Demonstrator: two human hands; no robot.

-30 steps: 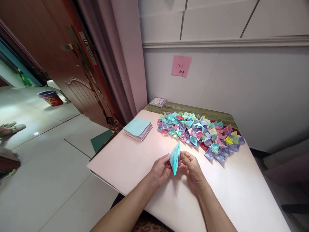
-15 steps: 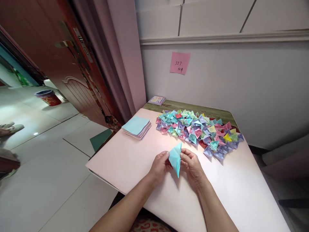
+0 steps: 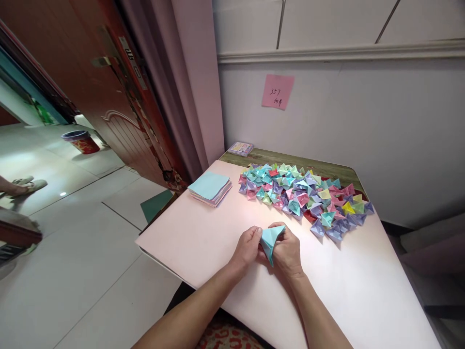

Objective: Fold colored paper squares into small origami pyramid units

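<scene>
A folded light-blue paper piece is pinched between my two hands just above the pink table sheet. My left hand grips its left side, fingers closed. My right hand holds its right side, fingers curled around it. Behind the hands lies a wide heap of several folded paper pieces in blue, purple, pink and yellow. A stack of square paper sheets with a light-blue one on top sits at the table's left.
A small pack of paper lies on the wooden table edge by the wall. A pink note is stuck on the wall. A brown door and curtain stand left; a person's foot shows on the floor.
The blue paper piece stood tall and narrow between my hands; now it is folded lower and wider, and both hands have closed in around it.
</scene>
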